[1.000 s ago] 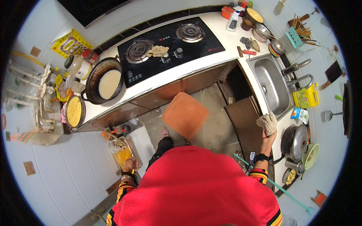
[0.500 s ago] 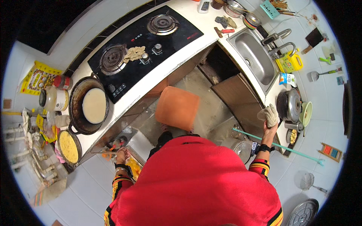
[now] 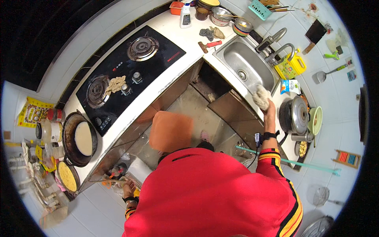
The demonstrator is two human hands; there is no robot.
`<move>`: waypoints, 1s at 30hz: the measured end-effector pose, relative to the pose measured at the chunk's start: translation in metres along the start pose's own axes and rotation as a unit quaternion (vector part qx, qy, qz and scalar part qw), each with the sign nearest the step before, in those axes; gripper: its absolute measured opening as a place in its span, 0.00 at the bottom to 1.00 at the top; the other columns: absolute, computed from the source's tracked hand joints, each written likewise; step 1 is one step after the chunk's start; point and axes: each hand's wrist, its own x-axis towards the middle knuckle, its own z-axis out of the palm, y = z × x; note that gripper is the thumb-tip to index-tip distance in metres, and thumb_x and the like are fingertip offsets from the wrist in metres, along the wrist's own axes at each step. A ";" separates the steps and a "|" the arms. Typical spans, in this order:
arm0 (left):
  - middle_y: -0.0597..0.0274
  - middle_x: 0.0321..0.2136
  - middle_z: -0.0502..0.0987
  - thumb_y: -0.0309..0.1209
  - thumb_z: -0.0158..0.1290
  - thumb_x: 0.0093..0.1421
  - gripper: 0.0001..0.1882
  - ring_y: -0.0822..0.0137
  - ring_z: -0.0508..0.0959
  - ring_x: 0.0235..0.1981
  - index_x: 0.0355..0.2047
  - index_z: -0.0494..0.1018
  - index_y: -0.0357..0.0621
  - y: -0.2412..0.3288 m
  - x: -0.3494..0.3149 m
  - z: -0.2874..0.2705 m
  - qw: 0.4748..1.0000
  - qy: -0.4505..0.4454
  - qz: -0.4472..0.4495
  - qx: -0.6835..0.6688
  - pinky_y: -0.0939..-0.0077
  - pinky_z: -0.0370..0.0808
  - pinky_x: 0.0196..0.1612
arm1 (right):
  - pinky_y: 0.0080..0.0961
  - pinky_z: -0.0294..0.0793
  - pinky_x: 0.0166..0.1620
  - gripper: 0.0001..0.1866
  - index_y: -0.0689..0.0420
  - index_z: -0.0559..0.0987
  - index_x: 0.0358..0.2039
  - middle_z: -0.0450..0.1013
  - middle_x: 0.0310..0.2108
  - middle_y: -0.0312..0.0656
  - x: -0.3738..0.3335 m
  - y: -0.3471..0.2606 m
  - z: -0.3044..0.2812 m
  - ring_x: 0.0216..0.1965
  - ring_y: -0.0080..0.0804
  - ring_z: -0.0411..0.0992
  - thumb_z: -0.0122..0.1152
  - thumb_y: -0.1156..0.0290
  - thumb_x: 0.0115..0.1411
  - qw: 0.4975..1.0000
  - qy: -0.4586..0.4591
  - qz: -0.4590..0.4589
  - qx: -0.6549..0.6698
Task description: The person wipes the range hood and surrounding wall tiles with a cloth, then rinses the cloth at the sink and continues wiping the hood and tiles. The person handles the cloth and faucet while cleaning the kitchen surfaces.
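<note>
My right hand is closed round a bunched, grey-beige cloth, held out at the near corner of the steel sink. Low on the left, my left hand seems closed on a thin wooden stick, though its fingers are small and partly blurred. That hand is beside a white rack and some bottles. To its left, a pan with a yellow pancake rests on the counter's end. Behind that pan is a dark wok with a pale, creamy content.
A black two-burner hob carries a crumpled cloth. An orange stool stands on the floor, by an open cabinet door. Right of the sink are a lidded pot and a yellow jug. A green pole crosses low right.
My right hand has carried the cloth forward along the counter to the sink's near corner. My body and view have shifted right. The left hand stays low by the rack.
</note>
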 end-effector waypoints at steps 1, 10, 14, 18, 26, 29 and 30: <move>0.64 0.40 0.77 0.36 0.48 0.63 0.18 0.64 0.77 0.38 0.52 0.69 0.46 -0.014 -0.004 0.007 1.000 0.001 -0.015 -0.020 0.70 0.77 0.37 | 0.31 0.79 0.41 0.21 0.60 0.74 0.48 0.76 0.43 0.44 0.021 0.002 0.008 0.38 0.34 0.77 0.60 0.60 0.59 0.993 -0.026 -0.050 -0.101; 0.53 0.38 0.77 0.44 0.50 0.63 0.21 0.56 0.77 0.42 0.47 0.71 0.40 -0.165 -0.083 0.134 0.872 -0.207 0.169 0.409 0.59 0.75 0.45 | 0.39 0.69 0.51 0.32 0.65 0.69 0.55 0.75 0.44 0.62 0.118 0.036 -0.001 0.48 0.57 0.73 0.60 0.57 0.55 0.834 -0.093 -0.105 -0.534; 0.54 0.44 0.77 0.46 0.51 0.62 0.23 0.53 0.77 0.45 0.51 0.69 0.45 -0.157 -0.132 0.167 0.962 -0.139 0.055 0.230 0.57 0.74 0.48 | 0.42 0.68 0.53 0.29 0.65 0.69 0.54 0.73 0.46 0.64 0.128 0.051 -0.012 0.50 0.61 0.71 0.59 0.60 0.57 0.808 -0.112 -0.189 -0.547; 0.54 0.47 0.75 0.43 0.50 0.64 0.22 0.57 0.77 0.45 0.54 0.68 0.45 -0.112 -0.178 0.205 0.999 -0.014 0.008 0.048 0.58 0.76 0.47 | 0.44 0.69 0.50 0.26 0.63 0.68 0.54 0.73 0.44 0.60 0.131 0.064 -0.007 0.47 0.58 0.71 0.56 0.60 0.59 0.786 -0.110 -0.225 -0.565; 0.53 0.47 0.76 0.37 0.51 0.63 0.19 0.58 0.78 0.45 0.52 0.69 0.43 -0.091 -0.253 0.255 0.999 -0.024 0.013 0.038 0.62 0.78 0.46 | 0.47 0.70 0.47 0.24 0.61 0.68 0.54 0.72 0.44 0.59 0.138 0.066 0.007 0.44 0.60 0.71 0.55 0.61 0.60 0.756 -0.118 -0.253 -0.591; 0.54 0.46 0.76 0.36 0.51 0.62 0.18 0.58 0.78 0.44 0.50 0.69 0.44 -0.116 -0.248 0.250 0.989 -0.058 0.046 0.128 0.61 0.78 0.45 | 0.47 0.69 0.48 0.25 0.61 0.68 0.55 0.72 0.45 0.59 0.141 0.069 0.009 0.45 0.60 0.71 0.55 0.61 0.60 0.755 -0.130 -0.272 -0.583; 0.55 0.45 0.76 0.37 0.51 0.62 0.18 0.58 0.78 0.43 0.50 0.69 0.45 -0.121 -0.243 0.248 0.980 -0.083 0.071 0.167 0.60 0.77 0.45 | 0.47 0.69 0.49 0.26 0.61 0.68 0.55 0.72 0.45 0.60 0.143 0.071 0.009 0.46 0.60 0.71 0.55 0.61 0.60 0.752 -0.127 -0.277 -0.584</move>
